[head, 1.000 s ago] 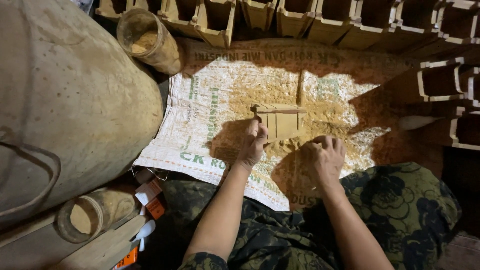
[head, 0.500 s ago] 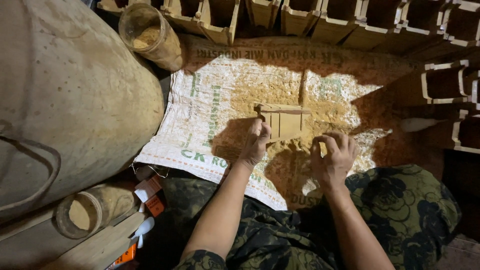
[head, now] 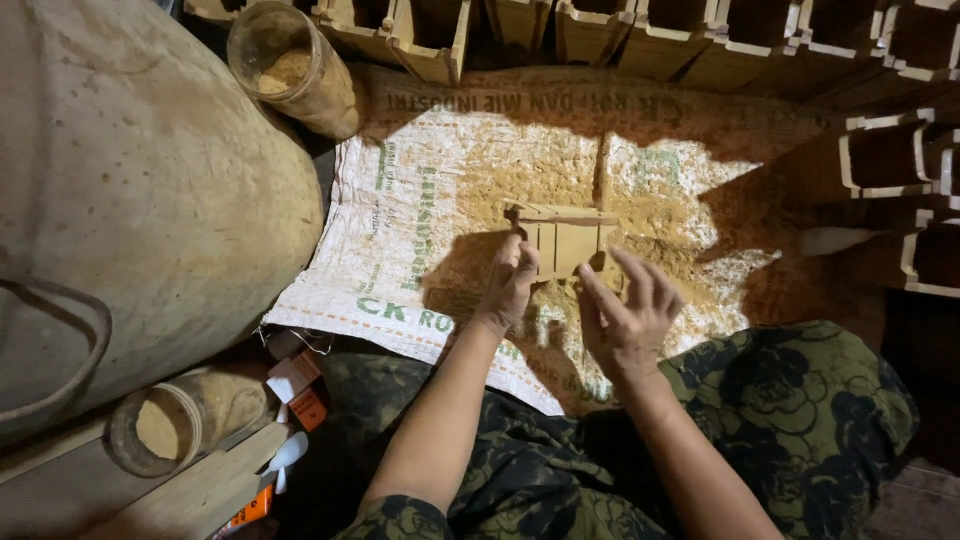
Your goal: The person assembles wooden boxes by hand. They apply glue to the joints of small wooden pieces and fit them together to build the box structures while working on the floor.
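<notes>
A white woven sack (head: 420,220) with green lettering lies flat on the floor, dusted with tan powder. A small orange and white packet (head: 298,385) sits at its near left corner (beside a jar (head: 175,425) of powder). Wooden moulds (head: 640,30) line the far edge, and a large clay pot (head: 130,200) crowds the left. On the sack's middle rests a wooden frame mould (head: 565,235). The left hand (head: 510,285) touches its near left corner with curled fingers; the right hand (head: 628,315) hovers beside it, fingers spread, holding nothing.
</notes>
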